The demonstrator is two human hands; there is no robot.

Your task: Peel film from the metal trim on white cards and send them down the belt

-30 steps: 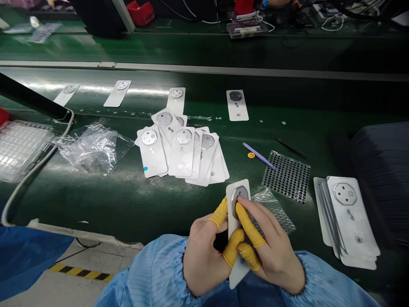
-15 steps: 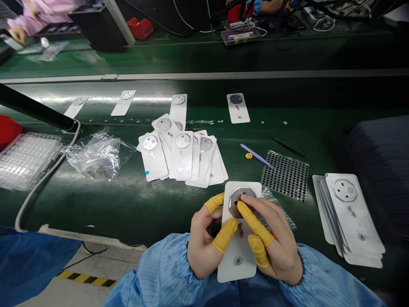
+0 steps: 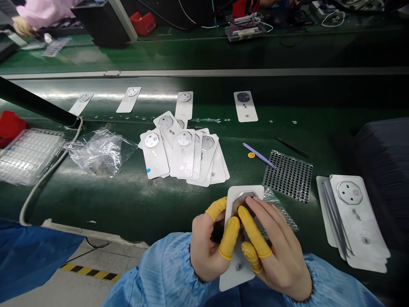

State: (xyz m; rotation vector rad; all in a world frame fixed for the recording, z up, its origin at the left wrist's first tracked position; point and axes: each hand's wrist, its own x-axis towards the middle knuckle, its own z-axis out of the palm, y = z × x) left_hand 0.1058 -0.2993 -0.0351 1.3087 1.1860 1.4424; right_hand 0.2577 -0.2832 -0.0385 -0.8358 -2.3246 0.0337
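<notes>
A white panel with a silvery octagonal ring near its top is tilted in front of me. My left hand grips its left edge, with a yellow-covered thumb on the front and a finger at the back edge. My right hand rests on the panel's face, its yellow-covered index finger and a bare finger at the octagon; whether it grips anything is hidden. Beyond lie a fanned pile of similar panels, a purple tweezer, a round yellow piece and a sheet of black dots.
A stack of panels stands at right beside dark trays. Single panels lie on the far strip. Crumpled plastic, clear trays and a white cable are at left. A person's hand shows top left.
The held panel has tilted and moved slightly down. My left thumb has shifted upward, and my right fingers lie further over the panel. The view has shifted a little.
</notes>
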